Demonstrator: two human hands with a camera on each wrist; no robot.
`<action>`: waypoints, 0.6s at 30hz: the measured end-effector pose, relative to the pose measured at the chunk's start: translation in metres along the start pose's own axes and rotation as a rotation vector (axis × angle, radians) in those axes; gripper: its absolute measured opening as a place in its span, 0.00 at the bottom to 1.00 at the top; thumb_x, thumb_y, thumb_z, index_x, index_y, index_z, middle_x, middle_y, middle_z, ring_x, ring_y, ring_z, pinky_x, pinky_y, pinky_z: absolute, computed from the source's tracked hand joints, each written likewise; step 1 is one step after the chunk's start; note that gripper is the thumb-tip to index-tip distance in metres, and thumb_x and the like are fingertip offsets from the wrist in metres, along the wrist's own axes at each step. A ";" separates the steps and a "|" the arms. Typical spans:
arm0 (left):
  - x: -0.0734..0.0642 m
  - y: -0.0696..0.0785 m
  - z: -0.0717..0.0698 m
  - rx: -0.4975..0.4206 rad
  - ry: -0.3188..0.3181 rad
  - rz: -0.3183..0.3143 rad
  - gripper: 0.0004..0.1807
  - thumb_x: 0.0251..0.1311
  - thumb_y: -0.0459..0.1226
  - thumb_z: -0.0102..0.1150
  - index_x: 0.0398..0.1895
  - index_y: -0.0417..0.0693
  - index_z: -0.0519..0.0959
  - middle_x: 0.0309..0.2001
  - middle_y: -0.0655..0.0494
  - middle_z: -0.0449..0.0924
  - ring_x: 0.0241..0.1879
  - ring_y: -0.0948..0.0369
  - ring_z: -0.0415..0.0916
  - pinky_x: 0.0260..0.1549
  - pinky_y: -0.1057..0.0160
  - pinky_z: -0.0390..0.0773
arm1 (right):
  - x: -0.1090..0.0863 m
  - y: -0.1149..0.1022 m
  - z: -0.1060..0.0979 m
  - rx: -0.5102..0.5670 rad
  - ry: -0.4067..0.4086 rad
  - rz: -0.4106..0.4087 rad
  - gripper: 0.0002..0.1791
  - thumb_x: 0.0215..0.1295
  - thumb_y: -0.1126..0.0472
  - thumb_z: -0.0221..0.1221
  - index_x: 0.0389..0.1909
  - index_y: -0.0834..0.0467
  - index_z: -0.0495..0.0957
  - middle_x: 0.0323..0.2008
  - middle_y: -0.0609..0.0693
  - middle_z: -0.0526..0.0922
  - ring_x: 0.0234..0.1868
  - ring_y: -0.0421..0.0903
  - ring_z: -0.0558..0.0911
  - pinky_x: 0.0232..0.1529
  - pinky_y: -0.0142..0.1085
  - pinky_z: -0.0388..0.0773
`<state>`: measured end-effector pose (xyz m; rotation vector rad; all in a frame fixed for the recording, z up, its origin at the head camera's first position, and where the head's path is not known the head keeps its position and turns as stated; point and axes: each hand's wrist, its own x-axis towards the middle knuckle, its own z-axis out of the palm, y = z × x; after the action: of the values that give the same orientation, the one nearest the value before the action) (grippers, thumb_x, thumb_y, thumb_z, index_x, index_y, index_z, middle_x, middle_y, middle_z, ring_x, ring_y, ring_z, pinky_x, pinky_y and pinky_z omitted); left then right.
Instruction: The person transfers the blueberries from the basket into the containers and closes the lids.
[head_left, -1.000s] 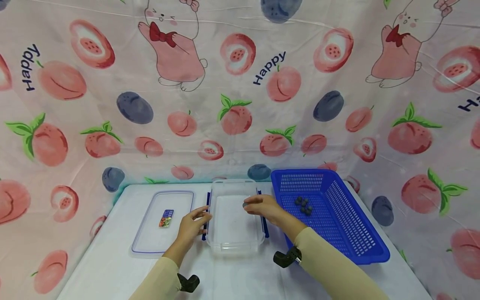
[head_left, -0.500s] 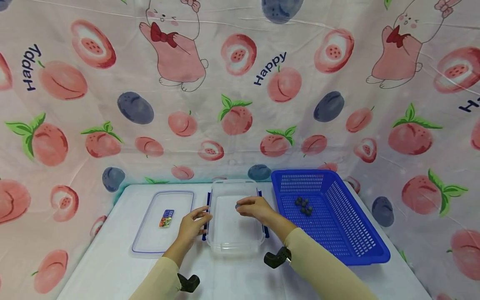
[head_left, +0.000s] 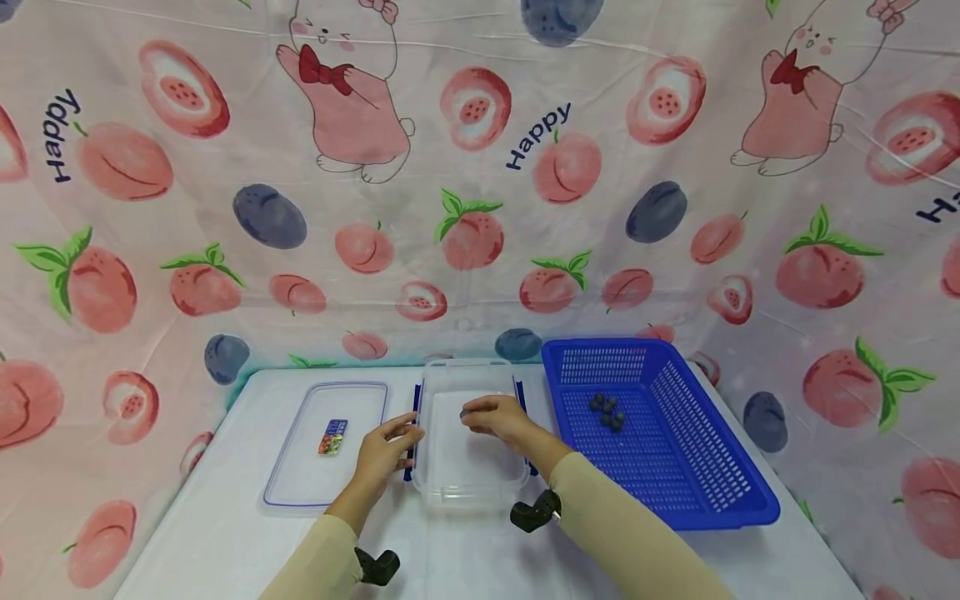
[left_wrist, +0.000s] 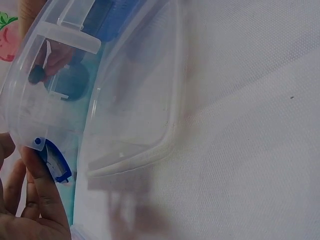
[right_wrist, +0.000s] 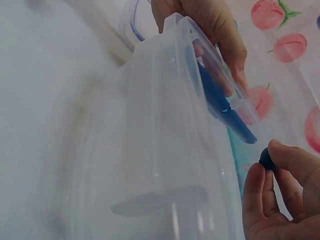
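Note:
A clear plastic food container (head_left: 471, 490) with blue side latches stands lidless in the middle of the table. My left hand (head_left: 385, 450) holds its left side, fingers at the rim beside the blue latch (left_wrist: 56, 162). Above the container, my right hand (head_left: 498, 419) pinches a blueberry (right_wrist: 267, 159) between thumb and fingertips. In the head view those fingers largely cover the berry. Several more dark blueberries (head_left: 607, 412) lie clustered in a blue plastic basket (head_left: 675, 467) on the right.
The container's clear lid (head_left: 300, 479), with a blue seal and a colourful label (head_left: 333, 437), lies flat at the left on the white-covered table (head_left: 457, 558). A fruit-patterned cloth (head_left: 465, 333) hangs right behind the table's far edge.
My right hand has moved left over the container, carrying the blueberry from its right side towards the middle. The left hand has stayed in place at the container's side.

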<state>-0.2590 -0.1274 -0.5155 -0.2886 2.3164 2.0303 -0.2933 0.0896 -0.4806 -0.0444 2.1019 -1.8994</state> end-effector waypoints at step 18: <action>0.001 -0.001 0.000 -0.012 0.014 -0.015 0.23 0.60 0.38 0.68 0.59 0.45 0.79 0.46 0.51 0.81 0.38 0.65 0.78 0.28 0.67 0.83 | 0.017 0.018 0.019 -0.139 0.096 0.097 0.14 0.58 0.67 0.68 0.46 0.66 0.83 0.42 0.57 0.86 0.39 0.46 0.86 0.48 0.40 0.84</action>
<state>-0.2597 -0.1273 -0.5164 -0.3206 2.3038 2.0430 -0.3014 0.0696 -0.5033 0.1182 2.2531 -1.7297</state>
